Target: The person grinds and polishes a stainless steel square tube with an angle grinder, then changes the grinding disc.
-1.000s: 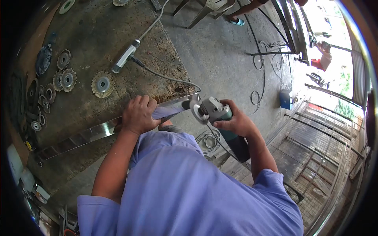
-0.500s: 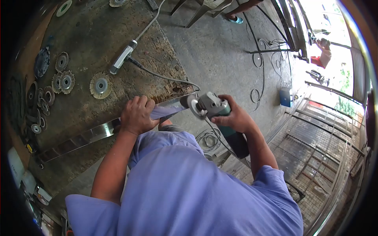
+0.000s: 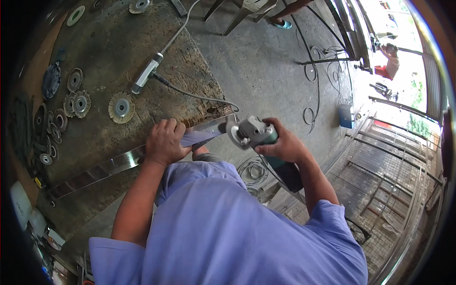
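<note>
My left hand (image 3: pixel 165 141) is wrapped over a long, shiny metal bar (image 3: pixel 107 165) lying along the near edge of the workbench, fingers on its far side and thumb on its near side. In my right hand (image 3: pixel 287 143) is an angle grinder (image 3: pixel 259 132) with a grey head and a dark green body, gripped round the body just behind the head. Its pale round disc (image 3: pixel 233 135) stands close to the right end of the bar, overlapping it in this view. A purple-tinted reflection shows on the bar between my left hand and the disc.
Several flap discs (image 3: pixel 121 108) lie on the worn workbench (image 3: pixel 156 28). A power connector (image 3: pixel 147 73) with grey cables rests there too. Coiled cable (image 3: pixel 253 171) sits on the floor, a chair (image 3: pixel 247 12) beyond. Another person (image 3: pixel 390 61) is outside at the right.
The grinder in my right hand has shifted slightly downward, its disc still near the bar's right end. My left hand keeps its grip on the bar in nearly the same place.
</note>
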The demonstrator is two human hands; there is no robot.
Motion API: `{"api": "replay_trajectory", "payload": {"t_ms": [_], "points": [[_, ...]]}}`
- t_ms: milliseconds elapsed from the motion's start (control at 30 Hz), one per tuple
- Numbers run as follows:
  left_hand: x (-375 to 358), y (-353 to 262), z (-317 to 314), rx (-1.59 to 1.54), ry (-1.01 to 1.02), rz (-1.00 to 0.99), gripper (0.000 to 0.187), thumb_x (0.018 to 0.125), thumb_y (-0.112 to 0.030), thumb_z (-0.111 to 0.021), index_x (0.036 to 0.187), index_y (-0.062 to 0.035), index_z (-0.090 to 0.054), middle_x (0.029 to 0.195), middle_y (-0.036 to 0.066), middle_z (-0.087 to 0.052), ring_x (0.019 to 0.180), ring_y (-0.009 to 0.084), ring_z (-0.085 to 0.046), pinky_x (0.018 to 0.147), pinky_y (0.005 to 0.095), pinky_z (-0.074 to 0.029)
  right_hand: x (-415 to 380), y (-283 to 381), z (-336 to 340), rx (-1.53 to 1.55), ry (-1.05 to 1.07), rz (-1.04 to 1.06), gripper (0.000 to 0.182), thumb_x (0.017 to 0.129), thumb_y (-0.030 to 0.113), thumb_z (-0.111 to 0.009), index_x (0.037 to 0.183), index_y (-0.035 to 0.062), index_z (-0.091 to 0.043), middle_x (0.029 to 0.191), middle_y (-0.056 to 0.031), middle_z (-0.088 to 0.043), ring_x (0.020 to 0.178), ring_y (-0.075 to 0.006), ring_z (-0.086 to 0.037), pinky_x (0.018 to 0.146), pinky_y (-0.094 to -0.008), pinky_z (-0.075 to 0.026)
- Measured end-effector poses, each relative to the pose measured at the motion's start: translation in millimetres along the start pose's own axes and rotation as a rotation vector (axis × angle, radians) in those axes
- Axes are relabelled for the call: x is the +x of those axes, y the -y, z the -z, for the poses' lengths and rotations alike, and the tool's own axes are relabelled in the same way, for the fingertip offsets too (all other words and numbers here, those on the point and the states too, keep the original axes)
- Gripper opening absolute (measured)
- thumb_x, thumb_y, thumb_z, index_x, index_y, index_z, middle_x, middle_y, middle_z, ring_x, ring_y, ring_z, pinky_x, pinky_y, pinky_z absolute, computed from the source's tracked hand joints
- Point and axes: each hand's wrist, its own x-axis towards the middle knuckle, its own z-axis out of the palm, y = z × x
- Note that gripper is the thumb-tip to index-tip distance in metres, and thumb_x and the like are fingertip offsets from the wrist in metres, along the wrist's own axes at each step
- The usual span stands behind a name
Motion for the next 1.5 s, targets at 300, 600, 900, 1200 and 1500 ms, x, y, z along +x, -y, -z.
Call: {"api": "replay_trajectory", "payload": {"t_ms": [300, 600, 900, 1200, 1500], "points": [[0, 0, 0, 0.012, 0.005, 0.005, 0.053, 0.059, -0.042, -0.083, 0.095, -0.0111, -0.061, 0.094, 0.007, -0.056, 0.091, 0.0281, -0.059, 0.078, 0.0438, -0.052, 4, 13, 0, -0.051, -0.024, 0.006, 0.100, 0.067, 0.049, -0.090, 0.144, 0.0079, -0.041, 0.116, -0.0243, -0.067, 0.112, -0.0386, -0.066, 0.098, -0.0419, -0.049], [0, -1, -1, 0.011, -0.012, 0.013, 0.051, 0.059, -0.042, -0.083, 0.093, -0.0117, -0.060, 0.093, 0.007, -0.056, 0.090, 0.0282, -0.059, 0.078, 0.0437, -0.052, 7, 14, 2, -0.063, -0.045, 0.005, 0.099, 0.068, 0.049, -0.089, 0.144, 0.0086, -0.041, 0.114, -0.0244, -0.068, 0.111, -0.0386, -0.067, 0.097, -0.0421, -0.050], [0, 0, 0, 0.022, -0.001, 0.012, 0.052, 0.058, -0.043, -0.084, 0.093, -0.0115, -0.060, 0.094, 0.006, -0.056, 0.091, 0.0278, -0.060, 0.079, 0.0433, -0.052, 7, 19, 5, -0.063, -0.049, -0.013, 0.100, 0.067, 0.047, -0.090, 0.145, 0.0081, -0.042, 0.118, -0.0230, -0.068, 0.115, -0.0386, -0.065, 0.100, -0.0412, -0.048], [0, -1, -3, 0.055, 0.014, 0.015, 0.053, 0.056, -0.040, -0.084, 0.094, -0.0114, -0.060, 0.094, 0.007, -0.056, 0.090, 0.0294, -0.060, 0.079, 0.0444, -0.052, 6, 6, 4, 0.021, 0.005, 0.012, 0.098, 0.067, 0.046, -0.090, 0.144, 0.0059, -0.043, 0.119, -0.0236, -0.067, 0.116, -0.0381, -0.064, 0.100, -0.0415, -0.048], [2, -8, 5, 0.089, 0.021, -0.037, 0.045, 0.064, -0.039, -0.080, 0.091, -0.0103, -0.058, 0.093, 0.010, -0.058, 0.089, 0.0321, -0.060, 0.077, 0.0461, -0.052, -33, -54, -36, 0.076, -0.009, -0.092, 0.099, 0.065, 0.041, -0.089, 0.145, 0.0056, -0.044, 0.118, -0.0243, -0.068, 0.115, -0.0387, -0.065, 0.100, -0.0408, -0.048]]}}
